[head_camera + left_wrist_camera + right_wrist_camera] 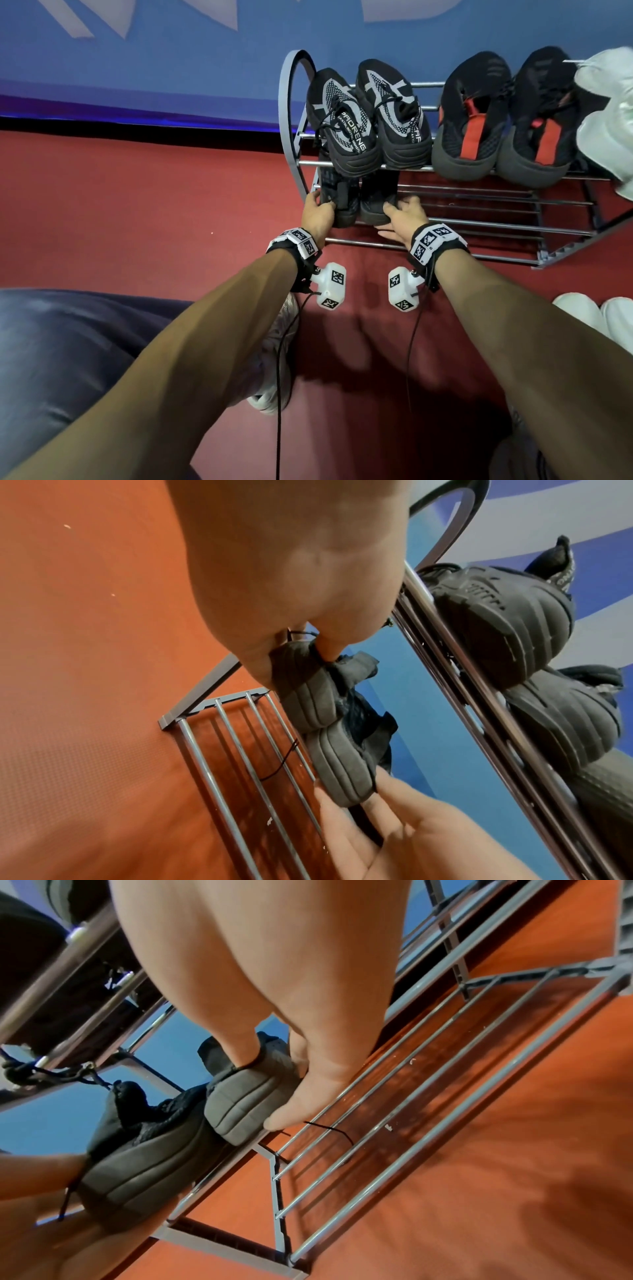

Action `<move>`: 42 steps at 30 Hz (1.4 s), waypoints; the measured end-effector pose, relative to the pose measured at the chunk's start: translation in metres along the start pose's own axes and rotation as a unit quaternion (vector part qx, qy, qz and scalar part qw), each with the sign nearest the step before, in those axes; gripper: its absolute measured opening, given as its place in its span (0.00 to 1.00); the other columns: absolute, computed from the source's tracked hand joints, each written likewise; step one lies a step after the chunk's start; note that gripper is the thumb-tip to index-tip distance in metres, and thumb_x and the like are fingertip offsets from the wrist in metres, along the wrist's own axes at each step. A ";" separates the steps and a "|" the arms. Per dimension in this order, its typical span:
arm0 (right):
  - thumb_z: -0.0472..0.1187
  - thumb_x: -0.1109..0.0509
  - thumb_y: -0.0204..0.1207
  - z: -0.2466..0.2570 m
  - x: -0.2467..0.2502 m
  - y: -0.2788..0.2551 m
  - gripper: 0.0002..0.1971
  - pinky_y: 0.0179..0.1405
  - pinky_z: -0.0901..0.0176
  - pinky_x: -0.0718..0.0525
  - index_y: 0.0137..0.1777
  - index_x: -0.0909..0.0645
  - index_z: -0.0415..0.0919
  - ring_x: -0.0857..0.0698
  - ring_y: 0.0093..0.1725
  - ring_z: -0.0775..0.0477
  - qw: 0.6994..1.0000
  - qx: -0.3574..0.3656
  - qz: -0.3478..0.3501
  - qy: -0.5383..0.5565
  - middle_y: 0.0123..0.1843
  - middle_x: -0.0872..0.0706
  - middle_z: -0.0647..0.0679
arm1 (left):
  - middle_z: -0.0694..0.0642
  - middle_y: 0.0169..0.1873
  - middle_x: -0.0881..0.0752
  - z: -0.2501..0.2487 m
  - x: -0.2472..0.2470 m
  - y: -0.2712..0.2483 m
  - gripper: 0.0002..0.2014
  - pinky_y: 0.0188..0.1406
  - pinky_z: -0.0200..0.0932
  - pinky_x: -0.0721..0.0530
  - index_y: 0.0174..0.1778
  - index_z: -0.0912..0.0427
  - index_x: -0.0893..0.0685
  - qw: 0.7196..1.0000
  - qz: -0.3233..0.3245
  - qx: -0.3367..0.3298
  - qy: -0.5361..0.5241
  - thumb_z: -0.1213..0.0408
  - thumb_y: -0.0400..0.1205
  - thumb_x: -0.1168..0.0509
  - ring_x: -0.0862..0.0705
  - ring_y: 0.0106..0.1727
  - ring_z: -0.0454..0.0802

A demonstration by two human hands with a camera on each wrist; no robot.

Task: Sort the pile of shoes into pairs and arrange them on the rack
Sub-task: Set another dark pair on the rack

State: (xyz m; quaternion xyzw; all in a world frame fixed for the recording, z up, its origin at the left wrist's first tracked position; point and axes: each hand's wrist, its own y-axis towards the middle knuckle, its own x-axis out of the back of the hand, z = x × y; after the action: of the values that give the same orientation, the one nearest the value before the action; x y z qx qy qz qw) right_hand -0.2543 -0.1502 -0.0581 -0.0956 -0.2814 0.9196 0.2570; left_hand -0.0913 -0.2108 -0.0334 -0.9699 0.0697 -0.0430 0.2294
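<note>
A metal shoe rack (479, 224) stands against the blue wall. At the left end of its lower tier, two black shoes with grey soles sit side by side, heels toward me. My left hand (322, 207) grips the heel of the left black shoe (340, 205), thumb pinching the heel collar (329, 653). My right hand (394, 212) holds the heel of the right black shoe (375, 205), fingers on top and thumb (291, 1110) under the sole. Both toes are hidden under the upper tier.
On the upper tier sit a black-and-white knit pair (370, 116), a black pair with red heel straps (503, 120) and white shoes (606, 113). More white shoes (596, 318) and a pale sneaker (274, 359) lie on the red floor. Bare rods (496, 205) extend right.
</note>
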 end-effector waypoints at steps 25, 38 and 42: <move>0.26 0.40 0.85 -0.001 0.000 -0.004 0.14 0.46 0.53 0.12 0.67 0.24 0.36 0.16 0.60 0.41 0.995 0.071 -0.012 0.072 0.65 0.20 0.45 | 0.64 0.57 0.22 0.024 0.014 -0.002 0.22 0.72 0.51 0.25 0.76 0.57 0.29 0.921 0.023 -0.199 0.334 0.53 0.88 0.41 0.28 0.57 0.53; 0.29 0.37 0.84 0.001 0.001 -0.001 0.14 0.27 0.67 0.14 0.68 0.22 0.36 0.14 0.49 0.46 0.996 0.081 -0.003 0.026 0.67 0.17 0.41 | 0.58 0.66 0.27 0.035 0.022 0.000 0.40 0.73 0.42 0.25 0.79 0.57 0.33 0.906 0.027 -0.234 0.352 0.63 0.73 0.20 0.26 0.61 0.45; 0.30 0.38 0.85 0.001 0.002 0.002 0.12 0.30 0.58 0.13 0.64 0.21 0.40 0.13 0.51 0.42 0.998 0.056 -0.009 0.031 0.67 0.16 0.43 | 0.57 0.67 0.26 0.036 0.021 0.005 0.40 0.70 0.38 0.26 0.79 0.56 0.33 0.902 0.030 -0.241 0.358 0.61 0.73 0.20 0.26 0.62 0.44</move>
State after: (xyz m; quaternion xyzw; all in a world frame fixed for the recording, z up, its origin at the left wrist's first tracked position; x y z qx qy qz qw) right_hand -0.2569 -0.1510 -0.0585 -0.1072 -0.2226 0.9282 0.2783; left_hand -0.0667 -0.2024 -0.0666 -0.9123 0.1843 -0.3622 -0.0505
